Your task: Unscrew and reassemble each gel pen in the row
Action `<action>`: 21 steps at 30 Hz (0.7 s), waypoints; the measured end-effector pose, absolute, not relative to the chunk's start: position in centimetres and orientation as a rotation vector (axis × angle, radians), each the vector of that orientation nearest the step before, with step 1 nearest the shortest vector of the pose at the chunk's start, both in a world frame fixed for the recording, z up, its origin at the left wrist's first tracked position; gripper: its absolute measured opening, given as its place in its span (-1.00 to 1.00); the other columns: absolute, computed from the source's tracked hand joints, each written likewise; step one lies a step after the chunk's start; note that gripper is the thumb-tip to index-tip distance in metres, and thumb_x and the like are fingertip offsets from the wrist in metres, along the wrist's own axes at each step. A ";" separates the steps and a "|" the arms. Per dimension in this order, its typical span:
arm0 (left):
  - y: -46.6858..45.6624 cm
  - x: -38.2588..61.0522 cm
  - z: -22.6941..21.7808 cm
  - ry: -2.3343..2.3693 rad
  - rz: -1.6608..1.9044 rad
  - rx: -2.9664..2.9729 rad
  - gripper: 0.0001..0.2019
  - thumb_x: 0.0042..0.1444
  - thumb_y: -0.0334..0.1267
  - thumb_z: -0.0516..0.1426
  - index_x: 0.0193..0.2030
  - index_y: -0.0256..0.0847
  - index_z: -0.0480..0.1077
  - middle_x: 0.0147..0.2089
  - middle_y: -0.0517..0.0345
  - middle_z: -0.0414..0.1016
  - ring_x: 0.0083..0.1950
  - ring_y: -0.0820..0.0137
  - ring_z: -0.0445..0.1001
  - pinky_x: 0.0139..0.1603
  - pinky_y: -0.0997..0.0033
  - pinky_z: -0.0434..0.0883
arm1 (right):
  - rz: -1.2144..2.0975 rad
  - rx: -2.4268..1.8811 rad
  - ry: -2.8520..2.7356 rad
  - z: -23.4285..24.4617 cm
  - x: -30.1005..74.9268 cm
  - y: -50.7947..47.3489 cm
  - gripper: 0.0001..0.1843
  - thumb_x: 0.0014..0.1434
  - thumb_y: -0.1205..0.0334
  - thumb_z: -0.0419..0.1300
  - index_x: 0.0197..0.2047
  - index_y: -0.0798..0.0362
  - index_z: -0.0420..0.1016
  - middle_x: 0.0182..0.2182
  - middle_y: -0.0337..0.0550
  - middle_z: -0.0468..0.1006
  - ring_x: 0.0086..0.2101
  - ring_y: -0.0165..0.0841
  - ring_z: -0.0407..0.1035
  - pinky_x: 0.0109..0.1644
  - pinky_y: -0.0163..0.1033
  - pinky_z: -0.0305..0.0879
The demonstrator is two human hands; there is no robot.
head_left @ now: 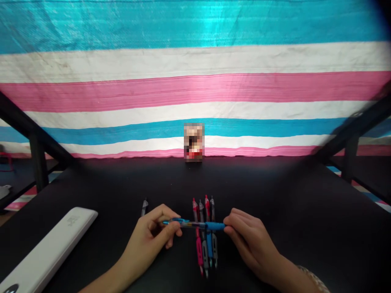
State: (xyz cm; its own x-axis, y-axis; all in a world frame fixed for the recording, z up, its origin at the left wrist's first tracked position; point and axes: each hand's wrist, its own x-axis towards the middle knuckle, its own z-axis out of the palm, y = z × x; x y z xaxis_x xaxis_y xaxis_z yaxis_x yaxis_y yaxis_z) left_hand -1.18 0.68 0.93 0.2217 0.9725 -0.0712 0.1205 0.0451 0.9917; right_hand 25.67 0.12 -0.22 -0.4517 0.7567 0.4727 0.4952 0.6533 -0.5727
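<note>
A blue pen (195, 224) lies crosswise in the air, held at both ends. My left hand (152, 238) pinches its clear barrel end with thumb and fingers. My right hand (249, 240) grips the blue rubber end with closed fingertips. Under the pen, several pens (205, 244) in red, grey and blue lie side by side on the black table (275, 195), pointing away from me. One more dark pen (144, 206) rests alone just beyond my left hand.
A long white case (51, 248) lies slanted at the lower left. A small blurred card or box (194, 142) stands at the table's far edge against a striped blue, white and pink cloth (195, 81). Dark frame bars (33, 138) rise at both sides.
</note>
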 end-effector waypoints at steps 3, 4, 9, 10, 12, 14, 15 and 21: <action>0.5 -1.2 0.7 1.158 0.992 1.481 -0.89 0.21 -0.21 0.23 -0.27 -0.20 0.51 -0.44 0.15 0.58 -0.56 0.51 0.42 -0.53 0.57 0.36 | 0.531 -1.007 -2.138 -0.3 25.7 -0.1 -0.66 0.46 0.31 -0.09 -0.40 0.02 0.22 -0.53 -0.25 0.29 -0.49 -0.37 0.19 -0.41 -0.26 0.05; 0.4 -1.2 0.6 1.161 1.015 1.536 -0.90 0.22 -0.24 0.22 -0.27 -0.19 0.52 -0.43 0.15 0.58 -0.56 0.50 0.44 -0.53 0.56 0.38 | 0.557 -1.019 -2.131 -0.3 25.7 -0.2 -0.65 0.46 0.30 -0.09 -0.41 0.02 0.21 -0.53 -0.26 0.28 -0.50 -0.37 0.19 -0.42 -0.26 0.05; 0.1 -1.4 0.4 1.165 1.105 1.677 -0.93 0.19 -0.29 0.23 -0.24 -0.17 0.56 -0.41 0.14 0.57 -0.55 0.46 0.49 -0.52 0.53 0.43 | 0.709 -1.057 -2.058 0.0 25.5 -0.4 -0.61 0.47 0.23 -0.09 -0.45 0.02 0.19 -0.55 -0.30 0.23 -0.52 -0.41 0.17 -0.42 -0.29 0.06; 0.1 -1.4 0.4 1.163 1.112 1.645 -0.94 0.18 -0.29 0.24 -0.26 -0.17 0.56 -0.42 0.15 0.56 -0.56 0.46 0.48 -0.53 0.53 0.43 | 0.753 -1.076 -2.033 0.1 25.4 -0.4 -0.60 0.48 0.21 -0.08 -0.45 0.02 0.19 -0.54 -0.31 0.23 -0.52 -0.42 0.17 -0.43 -0.30 0.07; 0.3 -1.5 0.6 1.153 1.117 1.553 -0.95 0.12 -0.28 0.28 -0.30 -0.18 0.55 -0.45 0.18 0.52 -0.56 0.47 0.45 -0.54 0.55 0.39 | 0.840 -1.114 -1.986 0.2 25.3 -0.4 -0.59 0.48 0.17 -0.06 -0.45 0.03 0.23 -0.54 -0.31 0.25 -0.52 -0.43 0.17 -0.43 -0.32 0.09; 0.5 -1.6 0.7 1.137 1.115 1.483 -0.92 0.06 -0.27 0.33 -0.34 -0.19 0.54 -0.46 0.21 0.47 -0.52 0.48 0.40 -0.53 0.56 0.34 | 0.900 -1.128 -1.984 0.3 25.2 -0.3 -0.59 0.48 0.14 -0.05 -0.43 0.04 0.28 -0.53 -0.30 0.29 -0.52 -0.43 0.18 -0.43 -0.33 0.11; 0.6 -1.6 0.8 1.130 1.117 1.459 -0.90 0.05 -0.27 0.35 -0.35 -0.19 0.53 -0.45 0.21 0.46 -0.49 0.48 0.38 -0.51 0.57 0.32 | 0.912 -1.118 -2.006 0.3 25.1 -0.3 -0.59 0.48 0.13 -0.04 -0.42 0.04 0.30 -0.52 -0.29 0.31 -0.51 -0.43 0.20 -0.42 -0.33 0.12; 0.9 -1.5 1.3 1.069 1.191 1.130 -0.85 0.12 -0.19 0.34 -0.26 -0.19 0.56 -0.24 0.10 0.53 -0.24 0.36 0.49 -0.19 0.45 0.45 | 0.889 -0.954 -2.250 0.0 24.8 -0.6 -0.64 0.49 0.10 -0.06 -0.25 0.05 0.44 -0.44 -0.20 0.44 -0.43 -0.36 0.33 -0.33 -0.28 0.22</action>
State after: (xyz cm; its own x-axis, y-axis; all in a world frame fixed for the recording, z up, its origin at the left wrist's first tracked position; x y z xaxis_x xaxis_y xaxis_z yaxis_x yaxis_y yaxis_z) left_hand -1.51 0.90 1.30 0.0800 0.9966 -0.0212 -0.1291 0.0314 0.9911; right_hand 24.82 -0.56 0.00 -0.6073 0.7656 0.2122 0.4137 0.5328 -0.7382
